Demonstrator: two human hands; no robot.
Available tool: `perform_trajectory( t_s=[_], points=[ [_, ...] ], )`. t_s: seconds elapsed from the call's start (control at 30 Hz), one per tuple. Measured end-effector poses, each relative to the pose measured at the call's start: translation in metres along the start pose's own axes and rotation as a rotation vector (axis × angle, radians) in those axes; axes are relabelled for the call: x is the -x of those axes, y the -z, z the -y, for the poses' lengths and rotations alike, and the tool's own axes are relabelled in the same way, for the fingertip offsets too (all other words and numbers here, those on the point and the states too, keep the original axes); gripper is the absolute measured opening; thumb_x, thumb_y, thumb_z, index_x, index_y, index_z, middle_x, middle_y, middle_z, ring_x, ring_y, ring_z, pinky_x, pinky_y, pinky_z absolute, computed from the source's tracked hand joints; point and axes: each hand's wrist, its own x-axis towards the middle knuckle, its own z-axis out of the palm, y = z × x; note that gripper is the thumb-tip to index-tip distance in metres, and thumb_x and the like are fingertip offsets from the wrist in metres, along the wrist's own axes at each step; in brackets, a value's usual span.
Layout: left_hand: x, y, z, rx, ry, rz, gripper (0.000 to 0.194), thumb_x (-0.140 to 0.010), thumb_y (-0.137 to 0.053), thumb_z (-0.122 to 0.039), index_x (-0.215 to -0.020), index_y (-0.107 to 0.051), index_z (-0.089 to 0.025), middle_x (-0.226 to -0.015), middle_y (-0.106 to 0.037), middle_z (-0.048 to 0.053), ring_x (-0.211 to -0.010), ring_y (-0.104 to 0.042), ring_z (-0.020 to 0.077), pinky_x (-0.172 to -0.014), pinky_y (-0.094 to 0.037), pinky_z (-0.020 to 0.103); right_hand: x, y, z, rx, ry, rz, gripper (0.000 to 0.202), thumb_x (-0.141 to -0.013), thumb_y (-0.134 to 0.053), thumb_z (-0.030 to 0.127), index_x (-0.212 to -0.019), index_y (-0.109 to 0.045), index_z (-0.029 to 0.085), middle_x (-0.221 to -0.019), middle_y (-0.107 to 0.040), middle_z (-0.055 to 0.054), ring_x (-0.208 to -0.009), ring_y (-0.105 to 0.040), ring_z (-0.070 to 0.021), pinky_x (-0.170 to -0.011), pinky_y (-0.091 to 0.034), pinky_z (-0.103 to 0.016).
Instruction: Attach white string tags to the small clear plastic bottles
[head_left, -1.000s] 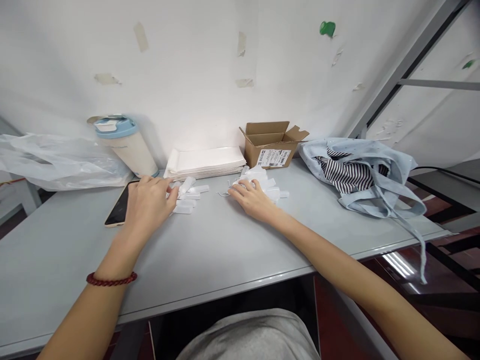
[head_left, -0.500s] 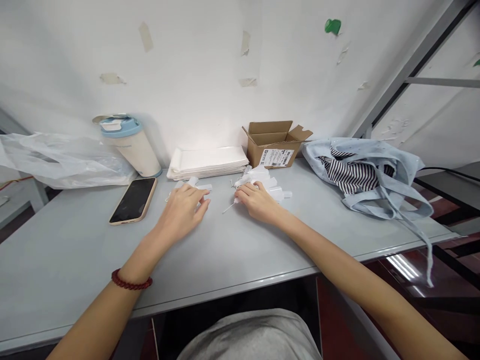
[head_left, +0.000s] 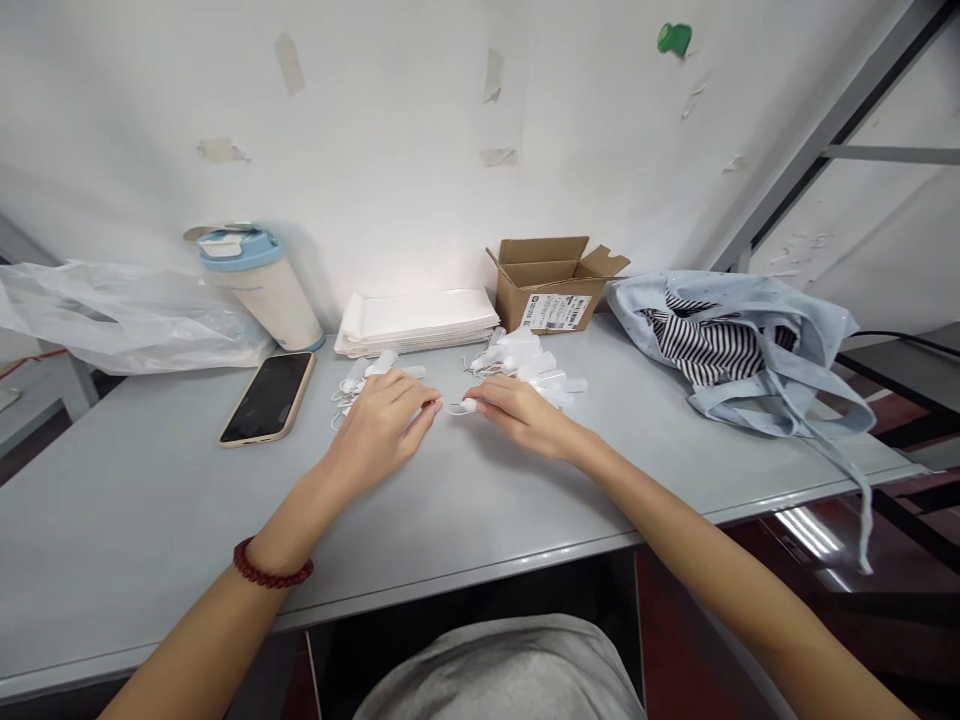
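Observation:
My right hand is closed around a small white plastic piece; its rounded end shows past the fingertips, and a thin white cord curves out from it. The rest of that piece is hidden by my fingers. Facing it across a narrow gap, my left hand pinches thumb and forefinger together; what is between them is too small to name. Behind my right hand lies a heap of translucent white plastic pieces with cords. A smaller group of similar pieces lies behind my left hand, partly covered by it.
A stack of white trays and an open cardboard box stand by the wall. To the left are a phone, a tumbler and a plastic bag. A light blue cloth bag lies right, its strap over the table edge.
My right hand has taken a white piece from the heap and drawn it slightly towards me. My left hand has moved a little right, its fingertips now pinched together near the cord.

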Motion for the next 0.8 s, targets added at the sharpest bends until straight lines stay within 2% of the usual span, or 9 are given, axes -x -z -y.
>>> perform_trajectory(
  t_s=[0.2, 0.33, 0.43, 0.57, 0.67, 0.8],
  points=[
    [0.0003, -0.0008, 0.001, -0.058, -0.036, -0.043, 0.013, -0.091, -0.048, -0.016, -0.095, -0.061, -0.016, -0.081, -0.067, 0.004, -0.081, -0.057, 0.0205, -0.07, -0.039, 0.033, -0.0002, 0.0043, 0.0028, -0.135, -0.068, -0.002, 0.025, -0.097, -0.034, 0.022, -0.092, -0.058, 0.015, -0.081, -0.06, -0.005, -0.08, -0.053, -0.0172, -0.076, -0.04, -0.03],
    [-0.0001, -0.0018, 0.0011, -0.057, -0.057, -0.034, 0.014, -0.091, -0.049, -0.016, -0.09, -0.062, -0.015, -0.079, -0.067, 0.005, -0.081, -0.057, 0.0208, -0.07, -0.038, 0.033, 0.0003, 0.0054, 0.0051, -0.206, -0.148, 0.0, 0.023, -0.096, -0.033, 0.023, -0.094, -0.055, 0.016, -0.072, -0.055, -0.001, -0.069, -0.051, -0.0142, -0.069, -0.038, -0.028],
    [-0.0002, -0.0023, 0.001, -0.041, -0.042, -0.014, 0.015, -0.091, -0.049, -0.017, -0.086, -0.063, -0.015, -0.079, -0.067, 0.005, -0.081, -0.057, 0.0212, -0.071, -0.038, 0.034, 0.0014, 0.0054, 0.0059, -0.228, -0.181, -0.011, 0.019, -0.095, -0.039, 0.031, -0.095, -0.052, 0.017, -0.069, -0.05, 0.002, -0.064, -0.046, -0.013, -0.064, -0.035, -0.026],
    [-0.0009, -0.0015, -0.0011, 0.076, 0.024, -0.015, 0.016, -0.091, -0.051, -0.019, -0.084, -0.065, -0.017, -0.078, -0.068, 0.004, -0.08, -0.057, 0.0199, -0.071, -0.04, 0.033, 0.002, 0.0037, 0.0053, -0.218, -0.171, -0.063, 0.026, -0.087, -0.055, 0.042, -0.089, -0.048, 0.017, -0.072, -0.047, 0.002, -0.062, -0.041, -0.0116, -0.059, -0.031, -0.025],
    [-0.002, 0.0011, -0.0039, 0.208, 0.112, -0.03, 0.016, -0.09, -0.052, -0.023, -0.083, -0.066, -0.018, -0.078, -0.069, 0.003, -0.077, -0.057, 0.0182, -0.07, -0.042, 0.031, 0.002, 0.0038, 0.0059, -0.243, -0.167, -0.087, 0.026, -0.087, -0.054, 0.042, -0.083, -0.047, 0.017, -0.068, -0.043, 0.003, -0.061, -0.039, -0.0107, -0.057, -0.029, -0.024],
    [-0.0028, 0.0053, -0.0066, 0.374, 0.257, -0.039, 0.016, -0.088, -0.057, -0.028, -0.082, -0.068, -0.019, -0.079, -0.069, 0.002, -0.078, -0.059, 0.0176, -0.067, -0.044, 0.029, 0.0021, 0.0077, 0.0096, -0.309, -0.154, -0.037, 0.03, -0.09, -0.05, 0.041, -0.075, -0.053, 0.016, -0.065, -0.045, 0.003, -0.062, -0.041, -0.0105, -0.059, -0.03, -0.024]
  ],
)
